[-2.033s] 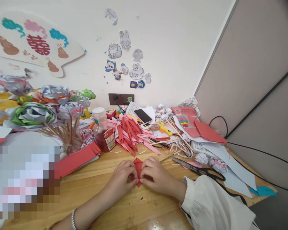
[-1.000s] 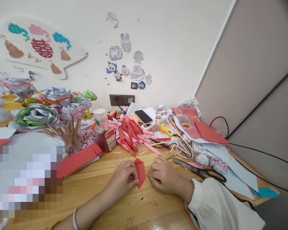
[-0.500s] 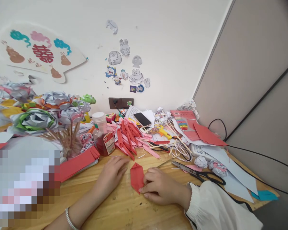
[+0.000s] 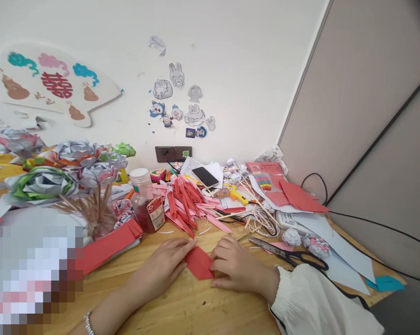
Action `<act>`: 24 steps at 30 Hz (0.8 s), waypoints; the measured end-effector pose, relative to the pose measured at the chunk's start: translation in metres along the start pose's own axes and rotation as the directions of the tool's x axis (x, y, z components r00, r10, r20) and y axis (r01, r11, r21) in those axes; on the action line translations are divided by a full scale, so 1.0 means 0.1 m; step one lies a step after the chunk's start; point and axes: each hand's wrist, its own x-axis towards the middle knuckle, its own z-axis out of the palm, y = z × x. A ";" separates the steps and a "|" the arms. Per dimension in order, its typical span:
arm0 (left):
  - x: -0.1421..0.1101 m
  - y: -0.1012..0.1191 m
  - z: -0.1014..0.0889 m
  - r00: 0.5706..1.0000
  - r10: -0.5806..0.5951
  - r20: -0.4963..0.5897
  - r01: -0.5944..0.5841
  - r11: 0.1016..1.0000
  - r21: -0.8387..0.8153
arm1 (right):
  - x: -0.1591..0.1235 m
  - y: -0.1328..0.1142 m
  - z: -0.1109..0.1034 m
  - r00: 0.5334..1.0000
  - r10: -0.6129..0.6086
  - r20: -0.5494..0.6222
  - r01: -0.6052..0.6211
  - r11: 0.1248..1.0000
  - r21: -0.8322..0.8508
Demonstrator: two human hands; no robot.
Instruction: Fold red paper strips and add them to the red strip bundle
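Observation:
A small folded piece of red paper (image 4: 199,263) lies on the wooden table between my two hands. My left hand (image 4: 166,263) reaches in from the left, its fingers together and gripping the upper left edge of the paper. On the other side my right hand (image 4: 235,266) has its fingers curled and pinches the right edge; its fingertips are partly hidden. Beyond the hands a heap of folded red and pink paper strips (image 4: 184,197) is piled up. Black-handled scissors (image 4: 288,253) rest to the right of my right hand.
A jar with red contents (image 4: 147,211) stands behind my left hand, beside a stack of red paper strips (image 4: 107,246). Paper flowers (image 4: 44,184) crowd the left. At the back lie a phone (image 4: 205,177), a yellow glue gun (image 4: 238,195) and bead strings (image 4: 264,222).
My left hand has moved right and taken hold of the red paper. The paper has turned from upright to slanted. My right hand stays at its right side.

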 end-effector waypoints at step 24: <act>0.08 0.14 -0.03 0.998 0.052 -0.030 -0.050 0.996 0.071 | 0.03 -0.06 0.16 0.947 0.305 -0.105 -0.309 0.951 -0.023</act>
